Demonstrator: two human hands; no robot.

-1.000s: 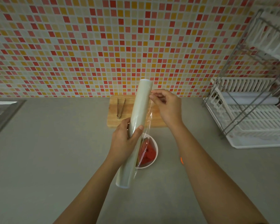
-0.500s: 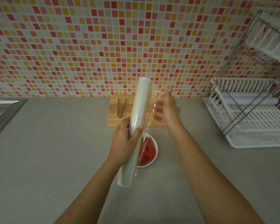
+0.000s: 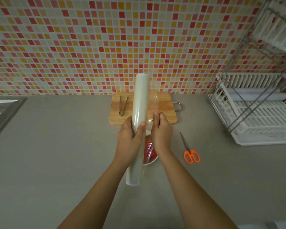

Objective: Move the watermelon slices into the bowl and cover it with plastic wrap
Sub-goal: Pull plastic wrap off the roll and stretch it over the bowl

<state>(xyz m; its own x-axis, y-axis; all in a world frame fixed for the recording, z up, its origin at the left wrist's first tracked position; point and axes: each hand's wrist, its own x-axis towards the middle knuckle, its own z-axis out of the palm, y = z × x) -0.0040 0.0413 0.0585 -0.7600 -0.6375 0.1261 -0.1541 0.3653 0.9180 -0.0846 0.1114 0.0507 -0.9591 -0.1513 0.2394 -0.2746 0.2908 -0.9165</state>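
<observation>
Above the white round bowl [image 3: 151, 162] of red watermelon slices [image 3: 149, 148], the left hand [image 3: 130, 141] grips the long pale plastic-wrap roll [image 3: 139, 106]; the right hand [image 3: 162, 133] pinches its clear loose film [image 3: 154, 103].

One held wrap roll [image 3: 139, 104], one bowl [image 3: 151, 162], one board [image 3: 165, 111], one tongs [image 3: 123, 105], one scissors [image 3: 189, 152]

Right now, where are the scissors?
In the head view the orange-handled scissors lie flat on the grey counter, right of the right hand and the bowl, left of the white dish rack.
</observation>
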